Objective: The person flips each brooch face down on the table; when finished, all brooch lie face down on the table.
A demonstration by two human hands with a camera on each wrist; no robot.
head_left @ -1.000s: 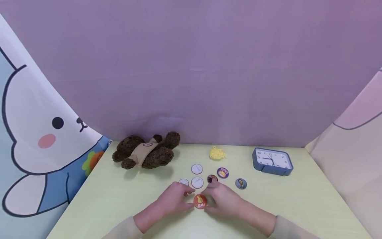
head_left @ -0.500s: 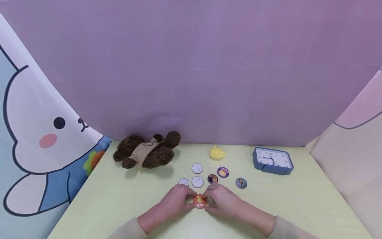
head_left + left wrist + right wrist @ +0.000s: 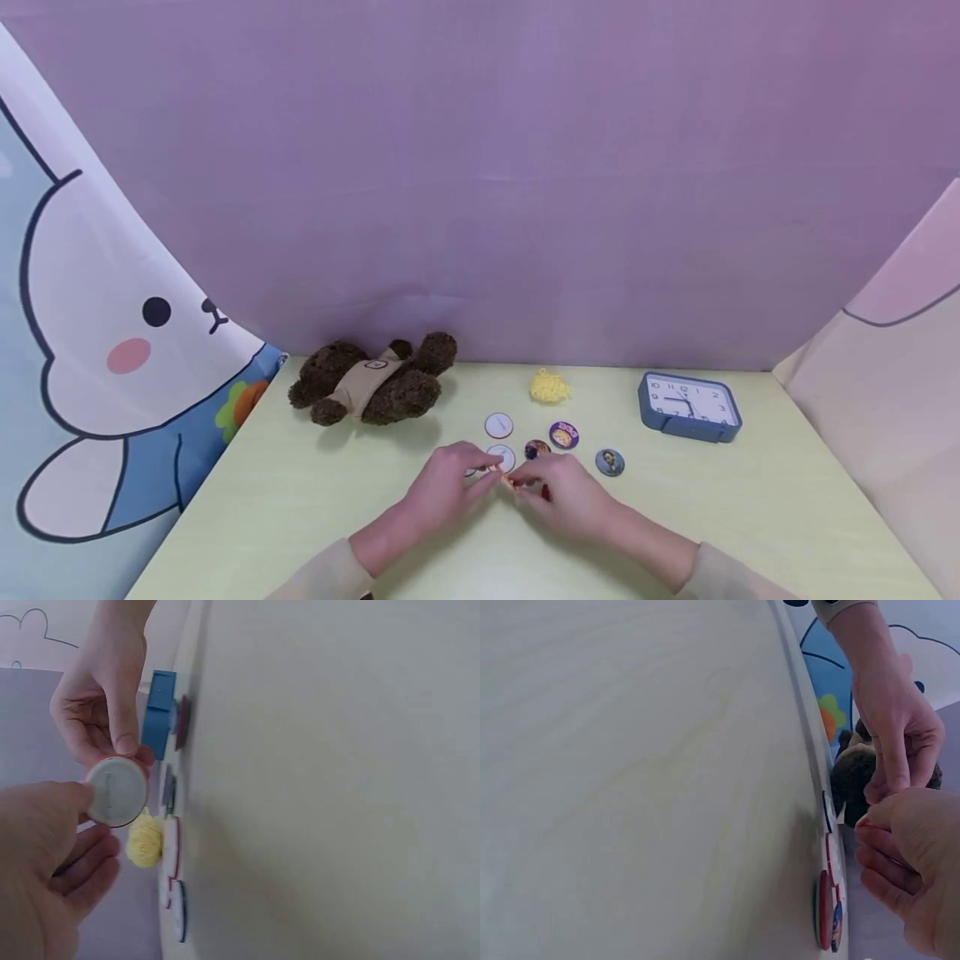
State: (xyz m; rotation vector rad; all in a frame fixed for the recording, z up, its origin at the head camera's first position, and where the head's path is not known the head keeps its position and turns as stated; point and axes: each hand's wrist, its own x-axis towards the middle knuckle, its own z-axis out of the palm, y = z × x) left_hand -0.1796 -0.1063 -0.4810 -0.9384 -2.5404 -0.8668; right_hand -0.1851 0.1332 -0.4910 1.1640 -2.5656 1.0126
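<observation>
Both hands hold one orange-red round badge, raised and tilted on edge. Its white back with a pin faces the left wrist view, where the badge (image 3: 116, 791) is seen whole. My left hand (image 3: 442, 490) pinches one side between thumb and fingers, and my right hand (image 3: 572, 498) pinches the other. Just beyond the hands lie white-backed badges (image 3: 498, 425), one partly covered by the left fingers. A dark picture badge (image 3: 537, 450) lies beyond the right fingers, a purple badge (image 3: 564, 435) behind it, and a blue portrait badge (image 3: 610, 462) farther right.
A brown teddy bear (image 3: 386, 387) lies at the back left of the pale table (image 3: 750, 517). A yellow yarn bundle (image 3: 549, 387) sits at the back middle, and a blue clock (image 3: 689, 407) at the back right. A purple cloth (image 3: 487, 183) hangs behind.
The orange-red badge, flat with its picture up before, is now lifted and tilted in both hands. The hands have moved slightly away from the person, over part of the white-backed badges.
</observation>
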